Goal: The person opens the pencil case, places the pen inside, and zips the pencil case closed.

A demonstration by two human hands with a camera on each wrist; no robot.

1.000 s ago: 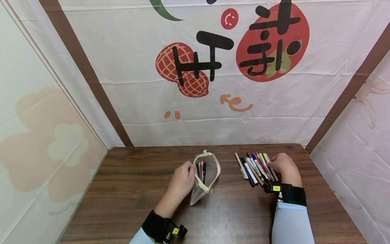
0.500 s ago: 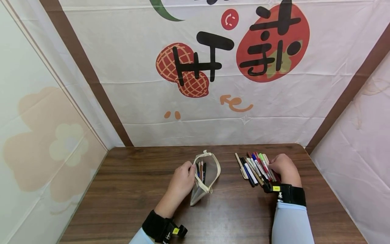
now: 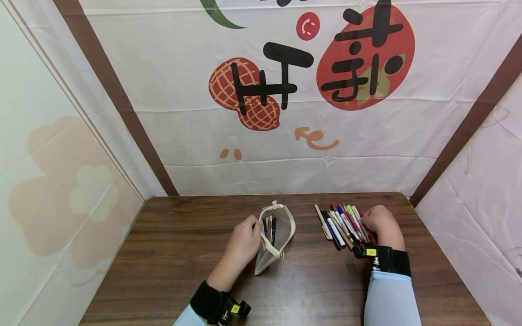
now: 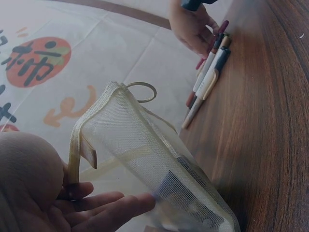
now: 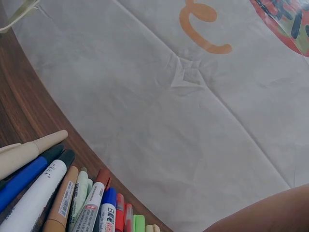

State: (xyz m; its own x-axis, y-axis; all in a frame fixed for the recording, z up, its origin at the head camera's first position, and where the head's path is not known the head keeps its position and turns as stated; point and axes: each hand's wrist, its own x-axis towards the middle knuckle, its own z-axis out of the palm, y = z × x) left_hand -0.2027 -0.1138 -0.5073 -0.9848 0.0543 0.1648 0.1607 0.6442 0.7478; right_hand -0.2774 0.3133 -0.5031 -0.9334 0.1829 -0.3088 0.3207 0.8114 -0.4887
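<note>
My left hand (image 3: 243,240) pinches the rim of a pale mesh pencil case (image 3: 267,259), which gapes open at the top. Inside it several pens and pencils (image 3: 269,226) lean together. In the left wrist view, the thumb and fingers are at the case's cream edge (image 4: 74,159). My right hand (image 3: 381,225) is at the right end of a row of pens and markers (image 3: 344,226), its fingers pinching a dark red pen (image 3: 371,236). That pen (image 4: 212,46) also shows by the right fingers in the left wrist view.
A beige pen (image 3: 323,222) lies at the row's left end. The brown wooden table (image 3: 163,253) runs back to a printed white cloth wall (image 3: 204,174). Cloth panels stand at both sides. A pull ring (image 4: 143,92) hangs at the case's corner.
My right fingers have shifted slightly at the row's right end, and the dark red pen shows more beside them. My left hand and the pencil case have stayed in place.
</note>
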